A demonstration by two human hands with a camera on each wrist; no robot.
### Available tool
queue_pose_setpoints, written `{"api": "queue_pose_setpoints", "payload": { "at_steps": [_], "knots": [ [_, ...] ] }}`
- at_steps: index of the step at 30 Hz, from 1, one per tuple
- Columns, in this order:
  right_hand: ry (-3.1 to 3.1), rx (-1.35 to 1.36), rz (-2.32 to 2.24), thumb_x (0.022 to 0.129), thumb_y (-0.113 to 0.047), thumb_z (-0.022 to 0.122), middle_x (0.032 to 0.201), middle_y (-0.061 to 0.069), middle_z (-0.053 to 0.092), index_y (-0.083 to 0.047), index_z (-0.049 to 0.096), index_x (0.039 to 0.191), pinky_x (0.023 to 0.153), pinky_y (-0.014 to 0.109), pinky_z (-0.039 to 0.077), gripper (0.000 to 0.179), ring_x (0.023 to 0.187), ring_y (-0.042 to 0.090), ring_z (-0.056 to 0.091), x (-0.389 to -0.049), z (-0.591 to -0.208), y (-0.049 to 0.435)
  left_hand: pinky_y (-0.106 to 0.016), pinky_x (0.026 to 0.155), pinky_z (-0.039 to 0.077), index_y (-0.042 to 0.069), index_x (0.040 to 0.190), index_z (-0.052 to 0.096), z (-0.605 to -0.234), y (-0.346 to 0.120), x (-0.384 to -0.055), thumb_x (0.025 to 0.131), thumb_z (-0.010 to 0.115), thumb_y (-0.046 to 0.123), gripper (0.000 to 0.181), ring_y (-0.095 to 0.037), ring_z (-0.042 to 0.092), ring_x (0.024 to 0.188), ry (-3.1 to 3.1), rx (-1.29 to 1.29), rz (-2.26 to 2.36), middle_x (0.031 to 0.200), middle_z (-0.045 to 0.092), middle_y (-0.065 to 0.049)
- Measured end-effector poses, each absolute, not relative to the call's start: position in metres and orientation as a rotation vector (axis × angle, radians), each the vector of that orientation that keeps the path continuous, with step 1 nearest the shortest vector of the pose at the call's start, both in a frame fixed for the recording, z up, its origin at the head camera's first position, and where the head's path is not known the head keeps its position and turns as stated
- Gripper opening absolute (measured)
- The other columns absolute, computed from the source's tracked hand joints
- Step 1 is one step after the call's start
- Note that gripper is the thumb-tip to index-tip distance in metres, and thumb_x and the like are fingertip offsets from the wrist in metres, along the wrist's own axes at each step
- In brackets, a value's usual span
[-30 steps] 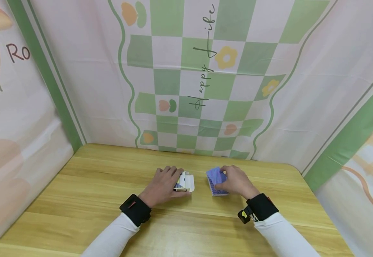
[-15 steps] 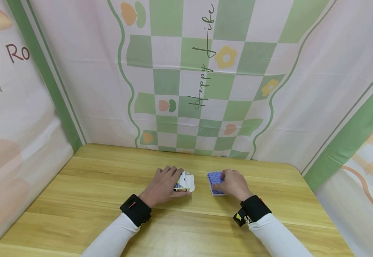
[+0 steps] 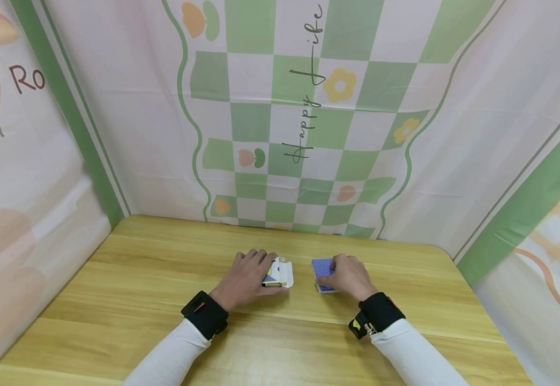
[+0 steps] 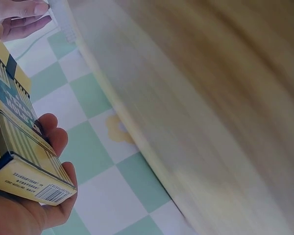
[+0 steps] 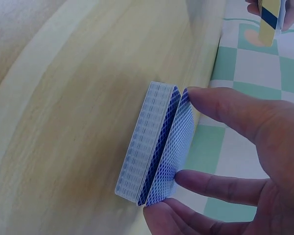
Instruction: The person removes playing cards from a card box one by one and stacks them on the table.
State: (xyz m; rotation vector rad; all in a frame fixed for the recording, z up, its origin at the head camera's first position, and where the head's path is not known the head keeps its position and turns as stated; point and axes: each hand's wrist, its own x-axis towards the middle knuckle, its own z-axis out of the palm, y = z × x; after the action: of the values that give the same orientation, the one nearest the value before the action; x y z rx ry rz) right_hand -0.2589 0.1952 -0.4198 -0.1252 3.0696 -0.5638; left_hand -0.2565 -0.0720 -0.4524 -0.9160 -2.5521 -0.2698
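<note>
My left hand grips a card box, yellow with dark blue stripes and a barcode on its end. The box's white flap stands open, pointing right toward the cards. To the right, a deck of playing cards with blue patterned backs lies on the table. My right hand pinches a thin top portion, perhaps one card, between thumb and fingers. That portion sits slightly raised above the deck, with a narrow gap at one edge. In the head view, the hand covers the deck's right side.
The wooden table ends at its back edge against a green-and-white checked curtain. More printed cloth hangs along the left and right sides. Both wrists carry black straps, and a small device is on the right one.
My right hand has come down and slightly left with the pinched cards, which were tilted over the deck and now line up closely with it. My left hand keeps its hold on the box.
</note>
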Motion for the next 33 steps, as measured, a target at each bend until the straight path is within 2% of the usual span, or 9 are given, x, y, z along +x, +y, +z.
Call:
{"api": "queue_pose_setpoints", "payload": {
  "at_steps": [17,25,33],
  "knots": [
    [3.038,-0.101,-0.584,0.064,-0.041,0.078,0.079,0.008,0.058,-0.001,0.060,0.091,0.055,0.030,0.042,0.051,0.067,0.019,0.054,-0.2583,-0.4214,0.1933,-0.038,0.072,0.038,0.016,0.127,0.048,-0.4502,-0.0707,-0.2568,0.076,0.048,0.073,0.077,-0.018,0.049,0.094,-2.543,-0.924,-0.296,0.110,0.055,-0.003],
    [3.060,-0.144,-0.534,0.066,-0.041,0.078,0.082,0.009,0.055,0.000,0.059,0.093,0.057,0.031,0.041,0.052,0.071,0.020,0.052,-0.2564,-0.4221,0.1920,-0.039,0.073,0.038,0.015,0.127,0.048,-0.4498,-0.0707,-0.2551,0.077,0.047,0.073,0.077,-0.019,0.051,0.095,-2.544,-0.922,-0.287,0.110,0.055,-0.003],
    [3.075,-0.135,-0.499,0.065,-0.047,0.076,0.085,0.009,0.050,-0.001,0.059,0.096,0.059,0.032,0.040,0.058,0.074,0.021,0.049,-0.2549,-0.4227,0.1932,-0.040,0.075,0.039,0.015,0.128,0.048,-0.4502,-0.0701,-0.2528,0.077,0.046,0.073,0.077,-0.019,0.051,0.098,-2.561,-0.915,-0.291,0.112,0.055,-0.004]
  ]
}}
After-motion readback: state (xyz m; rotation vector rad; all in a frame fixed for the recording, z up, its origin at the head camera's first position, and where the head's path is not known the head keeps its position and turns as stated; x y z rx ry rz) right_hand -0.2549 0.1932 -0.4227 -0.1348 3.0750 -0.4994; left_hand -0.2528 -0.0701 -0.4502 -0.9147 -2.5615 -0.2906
